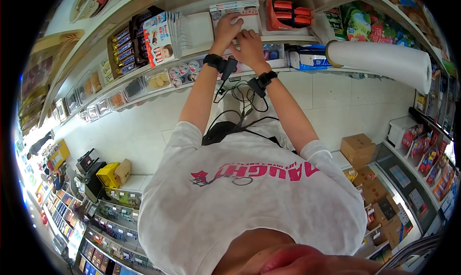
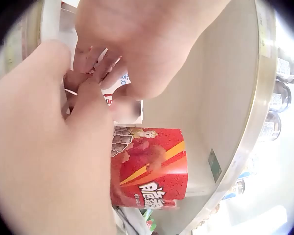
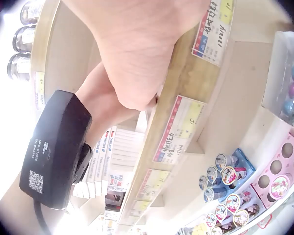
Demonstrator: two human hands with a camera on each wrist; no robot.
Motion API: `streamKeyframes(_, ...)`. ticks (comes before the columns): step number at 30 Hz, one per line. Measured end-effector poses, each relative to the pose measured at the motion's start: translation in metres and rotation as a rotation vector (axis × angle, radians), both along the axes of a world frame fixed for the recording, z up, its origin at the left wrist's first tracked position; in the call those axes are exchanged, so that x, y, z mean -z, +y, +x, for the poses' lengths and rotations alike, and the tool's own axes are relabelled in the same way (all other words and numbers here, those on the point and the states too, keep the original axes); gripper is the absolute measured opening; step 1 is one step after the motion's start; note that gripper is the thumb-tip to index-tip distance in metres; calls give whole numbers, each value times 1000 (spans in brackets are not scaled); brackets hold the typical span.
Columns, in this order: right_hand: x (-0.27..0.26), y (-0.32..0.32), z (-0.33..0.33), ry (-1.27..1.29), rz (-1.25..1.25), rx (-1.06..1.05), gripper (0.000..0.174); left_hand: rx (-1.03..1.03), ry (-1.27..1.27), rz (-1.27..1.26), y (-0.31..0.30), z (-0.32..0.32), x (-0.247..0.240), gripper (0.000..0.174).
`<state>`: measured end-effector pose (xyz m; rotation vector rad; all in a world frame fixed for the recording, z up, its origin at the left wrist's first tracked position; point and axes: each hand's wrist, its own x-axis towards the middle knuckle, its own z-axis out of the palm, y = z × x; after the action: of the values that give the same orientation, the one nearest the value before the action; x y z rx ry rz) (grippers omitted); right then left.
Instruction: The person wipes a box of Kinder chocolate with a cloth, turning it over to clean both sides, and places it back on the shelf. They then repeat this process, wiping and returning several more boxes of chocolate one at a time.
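Both hands reach to a shelf at chest height. My left hand (image 1: 229, 27) grips the top of a white box (image 1: 249, 20) standing on the shelf. My right hand (image 1: 247, 44) is just beside it, fingers curled onto the same box. In the left wrist view the left hand (image 2: 83, 105) and the right hand (image 2: 100, 61) meet at the white box (image 2: 130, 110), which they largely hide. A red snack box (image 2: 149, 169) stands right beside it. From the right wrist view I see only the back of the right hand (image 3: 137, 63) and the black wrist camera (image 3: 54, 147) on the left arm.
Red packs (image 1: 290, 13) and white chocolate boxes (image 1: 161, 35) flank the white box. Price tags (image 3: 179, 137) line the shelf edge, above small cans (image 3: 228, 176). A big white roll (image 1: 384, 59) juts out at right. Cardboard cartons (image 1: 357, 147) and a yellow crate (image 1: 108, 174) sit on the floor.
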<state>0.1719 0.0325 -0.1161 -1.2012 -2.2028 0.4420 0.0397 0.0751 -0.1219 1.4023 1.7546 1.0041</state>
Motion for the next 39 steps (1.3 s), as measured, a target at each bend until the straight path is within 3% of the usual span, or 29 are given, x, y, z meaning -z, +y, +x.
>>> streamKeyframes(5,4,0,2,-35,2,-22,31,32,40,134,1,7,38,45)
streamKeyframes(14,6,1,2,-59,-22,-30,35,45,130,83,-8,5,12,54)
streamKeyframes(17,4,1,1,-40,32,-15,33,42,-30,1,-22,6,-18,49)
streamKeyframes(20,-1,1,-1,-32,14,-11,27,66,-259,47,-37,-1,-69,40)
streamKeyframes(23,-1,1,-2,-26,-3,3,22,-25,-321,125,-54,-16,-100,28)
streamKeyframes(26,0,1,-3,-14,1,7,22,-178,-161,216,-79,-28,-165,21)
streamKeyframes(29,-1,2,-2,-2,7,-10,22,-365,-68,407,-99,-59,-170,17)
streamKeyframes(30,-1,3,-1,-6,-4,-30,21,-424,-43,349,-110,-67,-178,20)
streamKeyframes(33,-13,8,-3,109,-112,-53,20,-564,141,332,-127,-90,-162,33)
streamKeyframes(34,-20,7,-6,123,-141,-31,20,-578,136,286,-134,-88,-168,46)
streamKeyframes(38,-66,4,-38,464,-463,-190,26,-649,534,293,-146,-103,-131,60)
streamKeyframes(39,-81,1,-51,518,-570,-232,27,-621,494,257,-150,-106,-124,61)
